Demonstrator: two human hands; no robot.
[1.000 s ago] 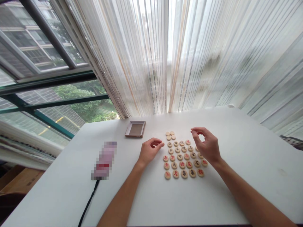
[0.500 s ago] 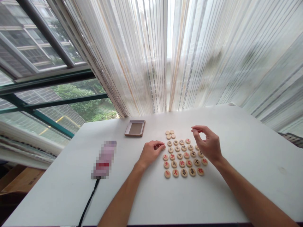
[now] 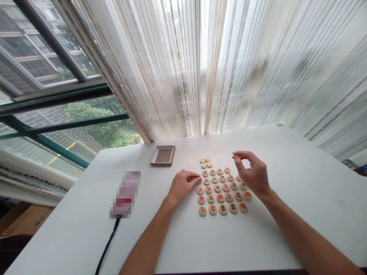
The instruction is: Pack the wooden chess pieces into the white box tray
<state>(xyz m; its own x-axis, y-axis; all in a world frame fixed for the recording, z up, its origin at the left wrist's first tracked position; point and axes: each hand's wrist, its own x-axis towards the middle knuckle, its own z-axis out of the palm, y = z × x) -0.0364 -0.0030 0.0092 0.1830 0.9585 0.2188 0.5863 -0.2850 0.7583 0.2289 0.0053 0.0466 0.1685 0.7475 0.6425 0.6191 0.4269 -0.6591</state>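
My left hand (image 3: pixel 183 184) is at the left edge of a grid of Chinese chess pieces. Its thumb and fingertips are closed on one Chinese chess piece (image 3: pixel 199 180), mostly covered by the fingers, beside the second row. The round wooden pieces (image 3: pixel 220 198) lie in several rows, with red or black characters facing up. Above the grid's right side, my right hand (image 3: pixel 254 170) is raised with thumb and forefinger pinched; I cannot make out anything between them. It hides part of the grid's right edge. Behind the grid sits a small group of blank-faced pieces (image 3: pixel 205 162).
A shallow open box (image 3: pixel 162 155) stands toward the back left of the white table (image 3: pixel 177 244). Farther left lies a blurred pinkish object (image 3: pixel 126 193) with a black cable (image 3: pixel 107 244). Striped curtains (image 3: pixel 186 76) hang along the table's far edge, beside an open window.
My left fingertips have shifted very slightly right with the piece. My right hand stays almost still, and the rows look the same. The view has moved a little.
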